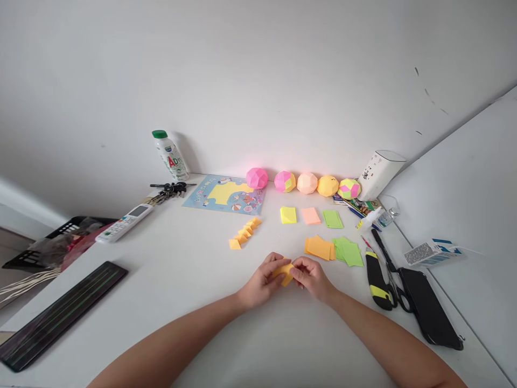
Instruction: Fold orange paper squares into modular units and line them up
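Note:
My left hand [260, 281] and my right hand [313, 277] meet near the middle of the table, both closed on one piece of orange paper [286, 274]. The paper looks partly folded; my fingers hide some of its edges. Ahead and to the left lies a slanting row of folded orange paper pieces [243, 233]. Beyond my right hand are loose orange sheets [320, 248], overlapped by loose green sheets [348, 251]. Behind these sit a yellow paper stack [288, 215], a peach paper stack [311, 216] and a green paper stack [333, 219].
Several faceted paper balls [307, 183] line the wall beside a blue booklet [202, 196]. A bottle [170, 156], keys [174, 189], a remote [125, 223] and a dark flat strip [64, 312] lie left. Right are a utility knife [378, 281], scissors [391, 272] and a phone [430, 307].

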The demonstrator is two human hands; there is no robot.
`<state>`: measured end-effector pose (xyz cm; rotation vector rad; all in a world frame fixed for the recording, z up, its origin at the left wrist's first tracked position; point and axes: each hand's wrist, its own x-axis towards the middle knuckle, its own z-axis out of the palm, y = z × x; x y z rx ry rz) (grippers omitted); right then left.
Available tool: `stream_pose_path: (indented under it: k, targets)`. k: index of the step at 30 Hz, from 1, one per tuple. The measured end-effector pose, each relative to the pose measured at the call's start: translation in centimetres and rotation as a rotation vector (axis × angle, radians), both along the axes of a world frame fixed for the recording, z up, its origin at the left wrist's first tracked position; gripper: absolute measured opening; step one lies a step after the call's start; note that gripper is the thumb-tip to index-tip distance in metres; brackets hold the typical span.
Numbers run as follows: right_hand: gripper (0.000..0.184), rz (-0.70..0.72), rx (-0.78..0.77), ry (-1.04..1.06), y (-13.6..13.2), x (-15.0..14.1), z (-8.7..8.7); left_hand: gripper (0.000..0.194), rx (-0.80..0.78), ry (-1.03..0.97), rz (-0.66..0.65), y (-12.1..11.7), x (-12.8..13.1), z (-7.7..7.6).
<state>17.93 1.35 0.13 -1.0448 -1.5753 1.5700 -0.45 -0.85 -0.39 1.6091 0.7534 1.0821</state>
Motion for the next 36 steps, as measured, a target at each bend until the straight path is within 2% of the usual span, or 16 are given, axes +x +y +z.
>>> stream_pose_path:
  k: [5,9,12,16,21,26,31,36]
  targets:
    - [0.023,0.010,0.004,0.033,-0.1,0.2,-0.2,0.037,-0.129,-0.046,-0.046,0.1,-0.1,-0.1]
    - [0.020,-0.001,-0.008,0.060,-0.2,0.3,-0.2,0.032,-0.246,0.061,-0.042,0.2,-0.2,0.5]
    - [0.018,-0.013,-0.028,0.067,-0.3,0.3,-0.2,0.030,-0.182,0.204,-0.033,0.3,-0.3,1.3]
    - [0.018,-0.048,-0.059,0.107,-0.3,0.3,-0.3,0.033,-0.088,0.256,-0.044,0.5,-0.4,1.7]
    - [0.021,-0.049,-0.058,0.084,-0.2,0.3,-0.3,0.032,-0.064,0.284,-0.031,0.6,-0.3,1.1]
    - [0.017,-0.052,-0.039,0.073,-0.1,0.4,-0.3,0.031,-0.044,0.303,-0.023,0.6,-0.2,1.2]
    - [0.019,-0.063,-0.034,0.035,0.1,0.2,-0.2,0.030,-0.054,0.305,-0.019,0.5,-0.3,1.1]
    - [0.021,-0.072,-0.027,0.046,0.4,0.1,-0.2,0.035,-0.093,0.285,0.039,0.0,-0.1,1.0]
